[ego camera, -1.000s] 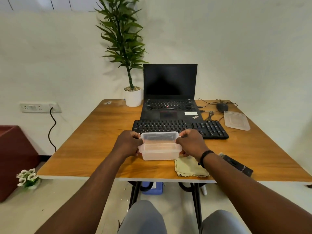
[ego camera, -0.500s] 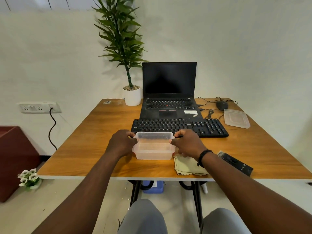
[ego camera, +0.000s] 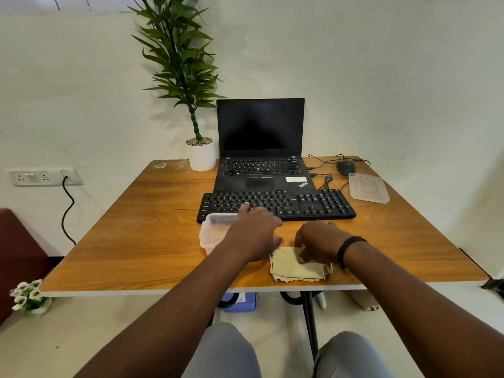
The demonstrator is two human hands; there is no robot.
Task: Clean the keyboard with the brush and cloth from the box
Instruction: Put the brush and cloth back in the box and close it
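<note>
A wooden table (ego camera: 136,227) with a smooth orange-brown grain is seen from above. At its back edge an open black laptop (ego camera: 260,148) with a dark screen is placed, and beside it on the left a white round pot with a tall green plant (ego camera: 200,154). Just in front of the laptop the black keyboard (ego camera: 300,204) lies flat, long and rectangular, with many small keys. To the right of it a clear plastic lid (ego camera: 368,188) with rounded corners is laid, and behind the lid a dark mouse (ego camera: 345,167) with thin black cables.

The clear plastic box (ego camera: 214,231) stands on the table, touching the front left corner of the keyboard; its right part is hidden by the left hand (ego camera: 253,236). This hand is held over the box with the fingers rather straight, one fingertip reaching over the keyboard's front rows; nothing is gripped by it. The soft, pale yellow cloth (ego camera: 297,270) lies folded near the front edge of the table, just right of the box. The right hand (ego camera: 319,241), with a black band on the wrist, is lowered on the cloth with curled fingers; whether the cloth is really pinched cannot be told. The brush is not seen.

On the wall at the left a white socket strip (ego camera: 41,176) with a black cable is mounted.
</note>
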